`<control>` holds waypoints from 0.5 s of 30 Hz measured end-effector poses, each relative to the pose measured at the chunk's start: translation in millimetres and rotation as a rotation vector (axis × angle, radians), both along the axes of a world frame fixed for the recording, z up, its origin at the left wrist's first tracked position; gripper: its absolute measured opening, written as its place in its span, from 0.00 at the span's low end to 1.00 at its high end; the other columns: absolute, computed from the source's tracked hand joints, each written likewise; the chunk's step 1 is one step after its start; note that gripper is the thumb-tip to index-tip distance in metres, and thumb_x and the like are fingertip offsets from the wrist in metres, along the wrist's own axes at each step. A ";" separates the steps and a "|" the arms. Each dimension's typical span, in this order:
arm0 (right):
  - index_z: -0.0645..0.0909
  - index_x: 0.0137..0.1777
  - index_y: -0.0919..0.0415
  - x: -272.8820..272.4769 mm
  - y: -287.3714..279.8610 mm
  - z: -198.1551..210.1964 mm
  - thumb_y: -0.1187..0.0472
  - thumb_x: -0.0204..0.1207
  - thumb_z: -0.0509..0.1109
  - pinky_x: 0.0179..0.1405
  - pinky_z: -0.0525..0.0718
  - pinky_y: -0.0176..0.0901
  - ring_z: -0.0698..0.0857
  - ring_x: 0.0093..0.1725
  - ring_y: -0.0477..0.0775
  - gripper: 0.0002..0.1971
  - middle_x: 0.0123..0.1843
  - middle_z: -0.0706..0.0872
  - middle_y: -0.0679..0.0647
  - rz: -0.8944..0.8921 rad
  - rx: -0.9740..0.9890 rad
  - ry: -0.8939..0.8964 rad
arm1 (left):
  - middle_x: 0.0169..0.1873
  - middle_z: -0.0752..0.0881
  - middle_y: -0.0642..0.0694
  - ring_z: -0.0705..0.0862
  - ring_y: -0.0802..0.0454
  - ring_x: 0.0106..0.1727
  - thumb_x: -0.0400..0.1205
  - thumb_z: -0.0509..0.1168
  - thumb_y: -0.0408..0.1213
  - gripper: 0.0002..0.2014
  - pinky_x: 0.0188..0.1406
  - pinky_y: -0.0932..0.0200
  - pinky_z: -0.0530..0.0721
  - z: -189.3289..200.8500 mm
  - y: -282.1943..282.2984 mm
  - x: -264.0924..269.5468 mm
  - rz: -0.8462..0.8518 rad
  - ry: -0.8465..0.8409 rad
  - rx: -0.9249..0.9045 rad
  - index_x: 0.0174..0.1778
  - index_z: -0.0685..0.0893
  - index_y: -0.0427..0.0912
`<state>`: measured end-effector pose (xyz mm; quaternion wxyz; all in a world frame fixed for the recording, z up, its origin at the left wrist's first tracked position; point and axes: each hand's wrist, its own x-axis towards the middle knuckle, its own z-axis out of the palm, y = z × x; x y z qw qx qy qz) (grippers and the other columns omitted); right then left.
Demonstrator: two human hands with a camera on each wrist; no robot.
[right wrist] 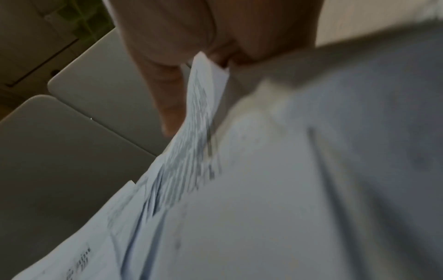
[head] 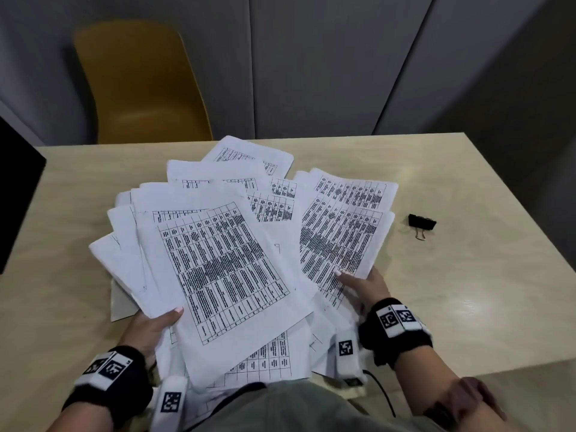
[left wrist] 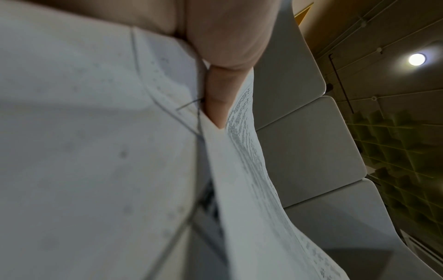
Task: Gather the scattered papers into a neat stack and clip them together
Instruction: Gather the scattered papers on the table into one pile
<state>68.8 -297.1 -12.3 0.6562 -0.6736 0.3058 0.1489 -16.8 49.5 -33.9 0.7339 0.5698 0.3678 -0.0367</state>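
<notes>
Several white printed sheets lie fanned across the middle of the beige table (head: 467,275). My left hand (head: 152,328) grips the near edge of the left bunch of papers (head: 218,260), thumb on top, fingers hidden beneath. The left wrist view shows a finger (left wrist: 215,98) between lifted sheets (left wrist: 244,170). My right hand (head: 361,288) pinches the near edge of the right bunch of papers (head: 343,226), thumb on the print. In the right wrist view the thumb (right wrist: 167,94) lies along those papers (right wrist: 199,117). A black binder clip (head: 421,222) lies on the table to the right of the papers.
A yellow chair (head: 140,82) stands behind the table's far edge. A black object (head: 15,188) juts in at the left edge. Grey wall panels (head: 311,63) rise behind the table. More sheets (head: 274,360) overhang the near edge by my lap.
</notes>
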 end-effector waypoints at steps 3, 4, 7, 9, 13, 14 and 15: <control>0.78 0.59 0.70 -2.0 -5.2 3.4 0.66 0.63 0.80 0.55 0.85 0.61 0.86 0.48 0.63 0.24 0.45 0.88 0.62 0.206 -0.203 -0.005 | 0.26 0.90 0.55 0.84 0.41 0.50 0.77 0.60 0.17 0.20 0.72 0.39 0.69 -3.7 1.2 0.3 0.005 -0.003 0.021 0.66 0.74 0.26; 0.79 0.58 0.70 -2.2 -6.4 3.2 0.66 0.68 0.76 0.50 0.85 0.53 0.86 0.46 0.61 0.19 0.45 0.87 0.62 0.190 -0.331 -0.025 | 0.31 0.91 0.51 0.80 0.40 0.55 0.77 0.61 0.17 0.20 0.72 0.38 0.68 -4.2 1.3 -0.2 0.012 -0.004 0.031 0.66 0.74 0.26; 0.80 0.56 0.67 -2.8 -13.3 7.8 0.64 0.74 0.71 0.42 0.83 0.47 0.83 0.40 0.59 0.13 0.42 0.84 0.61 0.083 -0.505 -0.146 | 0.59 0.84 0.31 0.77 0.43 0.59 0.77 0.62 0.18 0.21 0.73 0.43 0.67 -2.3 -0.6 -0.3 0.024 0.011 0.069 0.67 0.74 0.26; 0.80 0.48 0.64 -0.2 -17.7 16.9 0.64 0.75 0.69 0.38 0.80 0.46 0.81 0.38 0.59 0.05 0.37 0.83 0.61 0.044 -0.563 -0.205 | 0.63 0.79 0.31 0.77 0.44 0.59 0.77 0.62 0.19 0.21 0.71 0.47 0.67 -2.1 -0.8 0.1 0.014 0.006 0.082 0.67 0.74 0.26; 0.83 0.49 0.65 8.4 -25.0 36.6 0.65 0.76 0.66 0.39 0.73 0.42 0.80 0.36 0.59 0.06 0.35 0.82 0.61 0.001 -0.683 -0.323 | 0.60 0.80 0.34 0.77 0.43 0.58 0.77 0.63 0.19 0.20 0.68 0.48 0.68 -5.4 -0.1 0.0 -0.002 0.000 0.101 0.66 0.74 0.25; 0.84 0.50 0.66 11.1 -28.1 41.1 0.65 0.76 0.66 0.40 0.73 0.41 0.80 0.38 0.60 0.07 0.36 0.82 0.61 -0.019 -0.711 -0.348 | 0.60 0.80 0.33 0.78 0.43 0.58 0.77 0.63 0.19 0.20 0.69 0.47 0.68 -6.8 0.1 0.3 -0.004 0.004 0.108 0.66 0.74 0.25; 0.84 0.51 0.67 14.0 -31.6 45.2 0.65 0.76 0.66 0.40 0.73 0.42 0.80 0.39 0.61 0.08 0.37 0.83 0.62 -0.037 -0.738 -0.364 | 0.62 0.80 0.33 0.78 0.42 0.59 0.76 0.63 0.18 0.20 0.70 0.46 0.68 -8.3 0.9 0.8 -0.006 0.008 0.110 0.65 0.75 0.26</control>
